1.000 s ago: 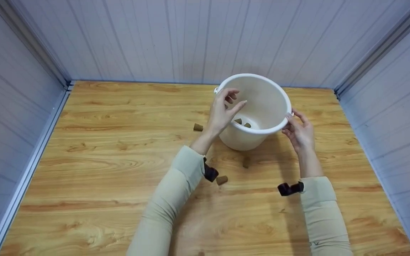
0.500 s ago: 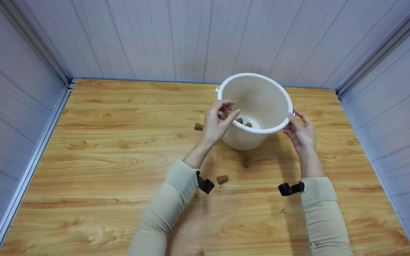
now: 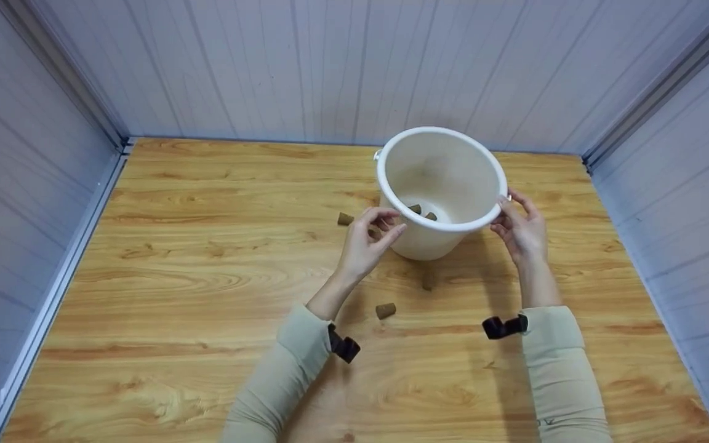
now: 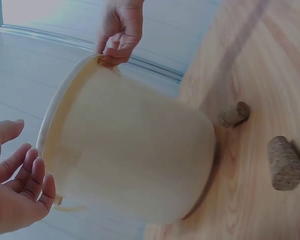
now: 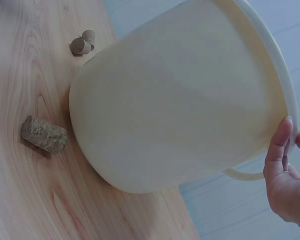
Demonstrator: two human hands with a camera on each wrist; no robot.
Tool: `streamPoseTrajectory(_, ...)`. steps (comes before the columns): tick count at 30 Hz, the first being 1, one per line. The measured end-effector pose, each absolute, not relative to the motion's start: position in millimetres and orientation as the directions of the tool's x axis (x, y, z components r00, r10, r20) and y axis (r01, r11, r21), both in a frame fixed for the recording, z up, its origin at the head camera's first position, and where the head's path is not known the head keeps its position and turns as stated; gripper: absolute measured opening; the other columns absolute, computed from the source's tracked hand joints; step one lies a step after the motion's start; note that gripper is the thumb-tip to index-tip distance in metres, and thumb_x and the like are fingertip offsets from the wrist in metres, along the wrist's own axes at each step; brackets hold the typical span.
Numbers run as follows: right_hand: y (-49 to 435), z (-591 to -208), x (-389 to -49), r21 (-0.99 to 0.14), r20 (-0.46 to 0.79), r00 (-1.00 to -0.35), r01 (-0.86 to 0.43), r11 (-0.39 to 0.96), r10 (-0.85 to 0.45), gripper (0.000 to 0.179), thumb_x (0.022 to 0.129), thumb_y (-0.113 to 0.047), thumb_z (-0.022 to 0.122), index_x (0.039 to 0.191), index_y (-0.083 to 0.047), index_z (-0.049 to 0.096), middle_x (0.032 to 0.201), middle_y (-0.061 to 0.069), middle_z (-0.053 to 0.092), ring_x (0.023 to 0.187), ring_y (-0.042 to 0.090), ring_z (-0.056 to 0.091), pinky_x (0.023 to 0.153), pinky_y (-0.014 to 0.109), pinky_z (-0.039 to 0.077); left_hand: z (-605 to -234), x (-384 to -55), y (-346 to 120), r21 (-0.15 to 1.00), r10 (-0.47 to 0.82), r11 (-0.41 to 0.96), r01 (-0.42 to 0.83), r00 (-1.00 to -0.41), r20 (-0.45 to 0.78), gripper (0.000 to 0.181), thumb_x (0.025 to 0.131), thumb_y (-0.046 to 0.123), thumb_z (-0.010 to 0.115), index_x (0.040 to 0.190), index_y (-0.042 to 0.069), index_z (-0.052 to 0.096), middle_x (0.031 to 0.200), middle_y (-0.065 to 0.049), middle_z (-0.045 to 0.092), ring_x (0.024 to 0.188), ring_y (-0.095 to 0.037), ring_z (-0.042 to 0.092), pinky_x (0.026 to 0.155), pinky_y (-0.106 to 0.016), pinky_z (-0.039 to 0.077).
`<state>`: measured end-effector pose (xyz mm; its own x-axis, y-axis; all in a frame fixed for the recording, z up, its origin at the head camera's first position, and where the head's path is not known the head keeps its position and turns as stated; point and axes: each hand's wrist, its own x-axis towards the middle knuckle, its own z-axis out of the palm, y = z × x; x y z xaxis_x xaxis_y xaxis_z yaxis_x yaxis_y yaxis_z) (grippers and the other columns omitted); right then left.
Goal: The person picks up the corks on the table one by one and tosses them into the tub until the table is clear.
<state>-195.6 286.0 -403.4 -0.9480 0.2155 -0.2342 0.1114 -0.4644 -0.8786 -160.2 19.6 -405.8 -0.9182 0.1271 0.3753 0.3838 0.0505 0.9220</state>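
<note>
A round cream-white plastic bucket (image 3: pixel 426 243) with a thick rim stands mouth up, right of centre, the right hand (image 3: pixel 523 235) gripping its right rim, the left hand (image 3: pixel 359 247) loosely curved near its left. Two small brown tapered corks (image 3: pixel 431 216) lie inside; two more corks (image 5: pixel 81 47) lie to its left, one cork (image 3: pixel 427 281) before it, another cork (image 3: pixel 385 311) nearer, on its side.

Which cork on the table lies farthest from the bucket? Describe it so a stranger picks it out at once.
Find the white bucket at the back of the wooden table. In the head view, come from its base toward the person, between the left sleeve and right sleeve. The cork lies there on its side, plainly visible, while the fainter cork nearer the bucket blends into the wood.
</note>
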Motion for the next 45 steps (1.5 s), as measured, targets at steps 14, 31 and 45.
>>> streamPoseTrajectory(14,288.3,-403.3,-194.4,-0.869,-0.214,-0.959,0.101,-0.485,0.183,0.03,0.084,-0.003,0.058,0.112,-0.006,0.047,0.062,0.009,0.058,0.051,0.016,0.056,0.047,0.023,0.047,-453.0,-145.3,13.7,0.953,0.182,0.122,0.277,-0.95,0.253,0.024,0.076,0.013,0.07,0.094,-0.001,0.062,0.087,-0.012,0.056,0.077,-0.026,0.054,0.059,-0.027,0.046)
streamPoseTrajectory(31,288.1,-404.1,-194.8,-0.878,-0.224,-0.953,0.106,-0.467,0.205,0.027,0.083,-0.006,0.06,0.108,-0.008,0.05,0.061,0.007,0.058,0.05,0.015,0.055,0.047,0.023,0.047,-455.9,-107.5,3.7,0.98,0.246,0.128,0.152,-0.962,0.117,0.024,0.075,-0.001,0.067,0.096,-0.011,0.058,0.088,-0.028,0.053,0.08,-0.043,0.05,0.063,-0.034,0.046)
streamPoseTrajectory(45,288.4,-403.9,-194.7,-0.871,-0.237,-0.949,0.113,-0.479,0.206,0.031,0.082,-0.005,0.061,0.11,-0.008,0.049,0.065,0.007,0.059,0.051,0.016,0.056,0.047,0.023,0.046,-512.3,-112.8,5.5,0.968,0.273,0.187,0.169,-0.955,0.114,0.03,0.071,0.004,0.072,0.096,-0.008,0.059,0.088,-0.021,0.055,0.076,-0.03,0.053,0.069,-0.035,0.046)
